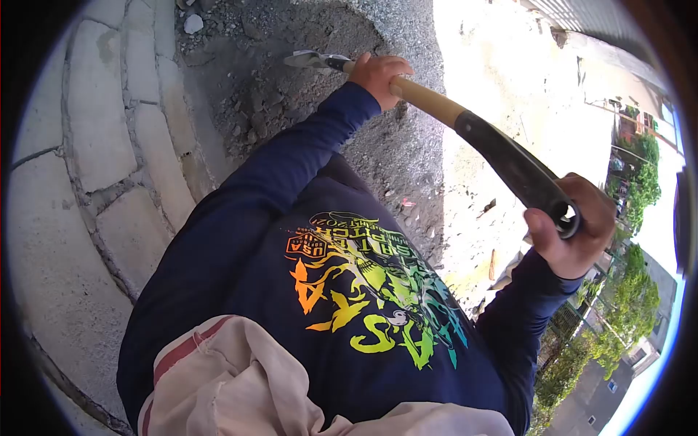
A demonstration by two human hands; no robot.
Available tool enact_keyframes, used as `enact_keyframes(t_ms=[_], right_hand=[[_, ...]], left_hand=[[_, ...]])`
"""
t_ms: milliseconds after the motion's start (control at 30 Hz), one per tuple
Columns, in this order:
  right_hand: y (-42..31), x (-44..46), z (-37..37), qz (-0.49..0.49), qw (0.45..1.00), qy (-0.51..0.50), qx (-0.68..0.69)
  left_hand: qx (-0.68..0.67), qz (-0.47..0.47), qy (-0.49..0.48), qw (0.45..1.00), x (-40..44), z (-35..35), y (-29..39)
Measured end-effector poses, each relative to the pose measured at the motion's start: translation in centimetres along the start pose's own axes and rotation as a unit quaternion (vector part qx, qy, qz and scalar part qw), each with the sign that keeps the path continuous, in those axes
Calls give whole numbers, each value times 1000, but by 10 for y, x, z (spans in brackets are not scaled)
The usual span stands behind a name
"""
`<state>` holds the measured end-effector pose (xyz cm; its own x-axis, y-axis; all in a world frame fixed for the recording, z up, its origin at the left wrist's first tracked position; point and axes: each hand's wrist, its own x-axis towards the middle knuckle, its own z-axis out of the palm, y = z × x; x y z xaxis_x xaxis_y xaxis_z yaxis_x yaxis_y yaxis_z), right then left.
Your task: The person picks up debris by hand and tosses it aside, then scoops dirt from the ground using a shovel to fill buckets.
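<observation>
A shovel (429, 100) with a pale wooden shaft lies slantwise across the upper part of the head view. My left hand (378, 78) is closed around the shaft low down, close to the black socket above the blade. The grey metal blade (309, 59) is over or against dark, stony soil (254, 94); whether it touches cannot be made out. At the other end, my right hand (578, 225) wraps the black handle (512, 163), its thumb beside the hollow in the grip. Both arms wear long dark blue sleeves.
A block wall (98, 102) with mortar joints runs along the left. Grey gravel (392, 138) lies beside the soil, with sunlit ground (502, 73) beyond. Corrugated sheeting (596, 22) is at top right, green trees (618, 312) at right. A beige cloth (233, 378) hangs at my neck.
</observation>
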<state>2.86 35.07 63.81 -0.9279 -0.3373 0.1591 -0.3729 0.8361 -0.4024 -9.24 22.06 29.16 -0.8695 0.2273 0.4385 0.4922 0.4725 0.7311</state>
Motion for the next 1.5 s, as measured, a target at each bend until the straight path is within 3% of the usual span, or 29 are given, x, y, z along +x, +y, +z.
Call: enact_keyframes(t_ms=[33, 100, 233, 300, 433, 500, 533, 567, 600, 633, 667, 733, 767, 800, 833, 933, 967, 1000, 1033, 1100, 1167, 1233, 1333, 1433, 1500], right_hand=[[-3, -9, -25, 6, 995, 98, -3], [-19, -20, -73, -56, 987, 146, -36], [-36, -20, -113, -106, 987, 119, -33], [-37, -6, -105, -106, 989, 94, -32], [-15, 43, -23, -74, 995, 34, -52], [22, 74, 63, -53, 995, -5, -88], [46, 89, 114, -49, 992, -23, -113], [75, 101, 172, -48, 988, -38, -142], [103, 109, 227, -44, 984, -50, -164], [117, 115, 255, -31, 985, -58, -161], [110, 122, 245, 29, 985, -100, -136], [127, 146, 247, -7, 988, -80, -131], [139, 146, 246, -31, 987, -78, -134], [153, 175, 235, -28, 984, -83, -158], [167, 186, 236, -57, 989, -26, -132], [149, 235, 198, 13, 997, -33, -75], [162, 250, 196, 14, 998, -21, -64], [237, 282, 232, -35, 961, -24, -275], [208, 294, 193, 21, 997, -25, -65], [262, 343, 189, 14, 999, -11, -37], [321, 390, 192, 99, 992, 3, 75], [357, 420, 194, 113, 991, 3, 70], [345, 419, 201, 78, 989, -24, 126], [268, 360, 194, 69, 985, -127, 90], [230, 311, 186, 71, 975, -209, 26]], left_hand=[[-78, 33, 3, 996, 14, -8, 30], [-138, 77, 34, 987, 37, -29, 81], [-160, 166, 127, 965, 78, -77, 156], [-149, 165, 136, 965, 92, -95, 169], [-104, 136, 162, 972, 101, -82, 114], [-109, 51, 194, 974, 84, -42, 33], [7, -18, 220, 975, 59, -25, -12], [120, -155, 119, 973, 20, -17, -49], [117, -251, 11, 961, -23, -2, -98], [109, -318, -43, 941, -73, 10, -141], [119, -319, -18, 940, -137, 22, -167], [191, -440, -216, 851, -210, -18, -152], [159, -462, -252, 836, -253, -29, -152], [148, -518, -323, 778, -347, -33, -158], [160, -494, -370, 771, -370, -47, -147], [118, -584, -402, 696, -407, -75, -115], [97, -609, -363, 699, -412, -80, -110], [78, -631, -319, 703, -409, -80, -113], [82, -635, -318, 699, -401, -78, -116], [82, -650, -235, 718, -386, -72, -129], [53, -613, -145, 775, -357, -60, -145], [-57, -606, -34, 793, -285, -49, -135], [-103, -579, -17, 809, -207, -38, -118], [-171, -532, -20, 829, -170, -30, -106], [-144, -527, -135, 826, -174, -29, -104]])
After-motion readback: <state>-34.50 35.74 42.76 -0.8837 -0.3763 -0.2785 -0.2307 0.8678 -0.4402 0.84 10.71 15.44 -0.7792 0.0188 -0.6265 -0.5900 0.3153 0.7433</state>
